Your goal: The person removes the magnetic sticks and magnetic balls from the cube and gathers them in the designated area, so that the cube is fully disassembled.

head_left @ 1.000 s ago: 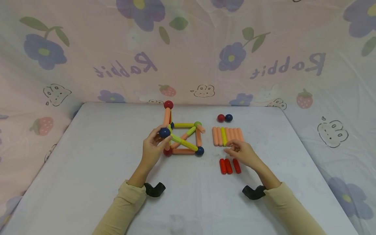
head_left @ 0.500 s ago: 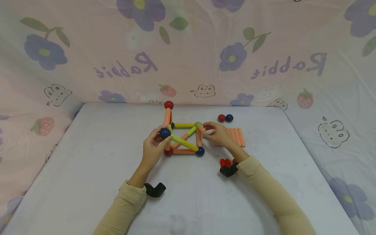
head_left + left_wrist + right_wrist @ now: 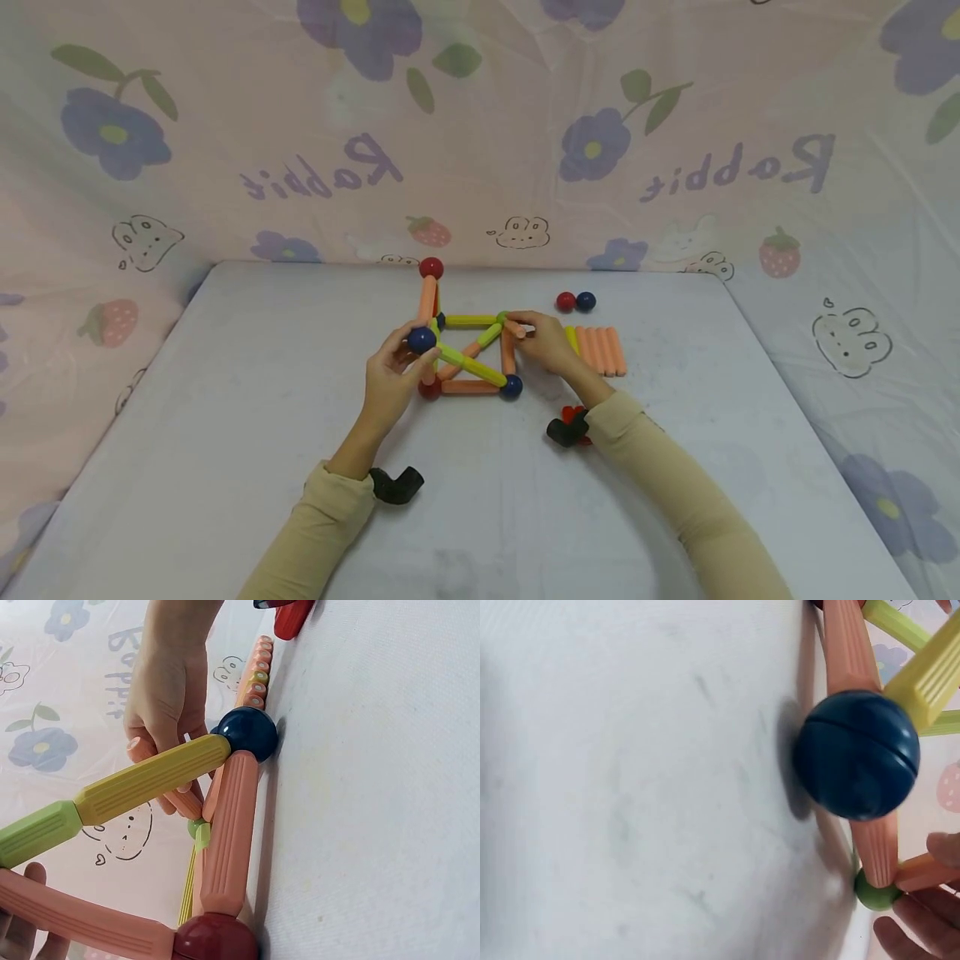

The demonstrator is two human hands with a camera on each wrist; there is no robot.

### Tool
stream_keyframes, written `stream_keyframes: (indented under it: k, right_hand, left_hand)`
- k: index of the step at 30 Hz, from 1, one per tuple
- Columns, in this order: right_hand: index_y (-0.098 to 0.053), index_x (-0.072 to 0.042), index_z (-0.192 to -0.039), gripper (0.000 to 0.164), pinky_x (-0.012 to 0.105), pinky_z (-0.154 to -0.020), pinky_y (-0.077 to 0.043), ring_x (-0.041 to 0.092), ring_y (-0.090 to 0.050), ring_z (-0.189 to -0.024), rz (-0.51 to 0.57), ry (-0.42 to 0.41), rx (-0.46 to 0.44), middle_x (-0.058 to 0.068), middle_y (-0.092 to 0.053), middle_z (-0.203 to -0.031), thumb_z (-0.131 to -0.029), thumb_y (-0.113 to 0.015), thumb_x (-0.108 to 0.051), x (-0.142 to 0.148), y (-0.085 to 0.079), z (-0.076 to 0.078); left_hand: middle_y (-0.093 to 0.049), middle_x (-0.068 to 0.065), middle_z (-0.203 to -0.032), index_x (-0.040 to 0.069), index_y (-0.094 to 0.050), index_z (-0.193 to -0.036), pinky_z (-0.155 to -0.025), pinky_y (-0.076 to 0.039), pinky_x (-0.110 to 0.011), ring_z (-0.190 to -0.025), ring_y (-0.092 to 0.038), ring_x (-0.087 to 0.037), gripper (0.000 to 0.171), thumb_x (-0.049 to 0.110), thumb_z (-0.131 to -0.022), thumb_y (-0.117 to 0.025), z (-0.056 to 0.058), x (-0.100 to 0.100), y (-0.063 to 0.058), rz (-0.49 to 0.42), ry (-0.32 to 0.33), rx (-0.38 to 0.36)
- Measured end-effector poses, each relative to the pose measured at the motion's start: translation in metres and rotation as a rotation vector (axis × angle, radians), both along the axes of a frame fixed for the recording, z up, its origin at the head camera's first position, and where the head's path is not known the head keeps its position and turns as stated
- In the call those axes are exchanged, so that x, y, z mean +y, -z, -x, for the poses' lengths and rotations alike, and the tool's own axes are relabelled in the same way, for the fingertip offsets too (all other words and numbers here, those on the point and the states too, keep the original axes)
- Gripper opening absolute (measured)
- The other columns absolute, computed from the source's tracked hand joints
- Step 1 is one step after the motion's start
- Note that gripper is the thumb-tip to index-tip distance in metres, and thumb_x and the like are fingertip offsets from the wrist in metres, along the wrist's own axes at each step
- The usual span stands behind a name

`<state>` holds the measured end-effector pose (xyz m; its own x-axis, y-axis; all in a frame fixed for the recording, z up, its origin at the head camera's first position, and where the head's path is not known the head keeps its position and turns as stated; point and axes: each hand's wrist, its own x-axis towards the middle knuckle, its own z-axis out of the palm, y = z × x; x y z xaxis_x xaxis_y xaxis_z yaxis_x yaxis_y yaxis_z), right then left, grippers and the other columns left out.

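Note:
A frame of magnetic sticks and balls stands mid-table. My left hand (image 3: 386,379) grips its raised near corner at a blue ball (image 3: 422,339), thumb and fingers on either side. My right hand (image 3: 551,343) pinches a peach magnetic stick (image 3: 514,328) that slants up from the green ball (image 3: 502,317) at the back right corner. In the left wrist view, this stick's free end (image 3: 138,748) shows above the right fingers. The right wrist view has the stick's lower end (image 3: 922,872) at the green ball, with a blue corner ball (image 3: 857,755) nearer the camera.
Right of the frame lies a row of peach sticks (image 3: 603,350) with a yellow one (image 3: 572,339), partly behind the right hand. Beyond it sit a loose red ball (image 3: 566,301) and blue ball (image 3: 586,301). Red sticks (image 3: 576,412) lie nearer, partly hidden by the right wrist camera (image 3: 567,428).
My right hand has moved left from the row of sticks to the green ball's corner, and its fingers have closed on the peach stick there. The left hand keeps its place.

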<state>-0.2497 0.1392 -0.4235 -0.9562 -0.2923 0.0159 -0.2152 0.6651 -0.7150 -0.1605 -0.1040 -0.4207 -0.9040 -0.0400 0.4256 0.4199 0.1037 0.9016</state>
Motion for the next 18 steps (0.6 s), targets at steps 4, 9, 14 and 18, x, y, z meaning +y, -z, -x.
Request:
stream_keyframes:
  k: [4,9,14,18]
  right_hand:
    - [-0.059,-0.003,-0.13,0.038,0.044,-0.099,-0.054,0.034,-0.058,-0.124,-0.008,0.03,0.029,0.019,-0.061,-0.133,-0.092,-0.06,-0.008,-0.0025,0.0027,0.0018]
    - [-0.058,-0.003,-0.129,0.034,0.045,-0.103,-0.052,0.033,-0.059,-0.123,0.015,0.055,0.014,0.018,-0.062,-0.132,-0.099,-0.054,-0.018,-0.0024,0.0035,0.0036]
    - [-0.058,-0.001,-0.126,0.032,0.046,-0.104,-0.051,0.034,-0.058,-0.123,0.071,0.072,-0.012,0.02,-0.06,-0.133,-0.1,-0.051,-0.018,0.0006,0.0051,0.0063]
    - [-0.06,0.003,-0.113,0.027,0.036,-0.095,-0.057,0.029,-0.063,-0.113,0.219,0.059,-0.048,0.02,-0.061,-0.129,-0.1,-0.052,-0.019,0.0058,0.0051,0.0071]
  left_hand:
    - [-0.059,-0.028,-0.124,-0.004,-0.055,-0.128,-0.089,-0.052,-0.007,-0.096,-0.059,0.005,0.045,-0.004,-0.085,-0.068,0.0002,-0.0002,0.0003,0.001,0.002,0.009]
    - [-0.059,-0.027,-0.124,-0.004,-0.055,-0.128,-0.089,-0.052,-0.007,-0.096,-0.059,0.005,0.045,-0.003,-0.085,-0.068,0.0001,0.0002,0.0,0.002,-0.001,0.005]
    - [-0.059,-0.027,-0.122,-0.005,-0.055,-0.127,-0.089,-0.052,-0.007,-0.096,-0.06,0.006,0.045,-0.004,-0.084,-0.068,0.0001,0.0005,0.0004,-0.003,-0.001,0.011]
    - [-0.059,-0.028,-0.122,-0.005,-0.055,-0.127,-0.089,-0.052,-0.007,-0.096,-0.06,0.006,0.045,-0.005,-0.084,-0.068,0.0001,0.0006,0.0006,-0.006,-0.001,0.007]
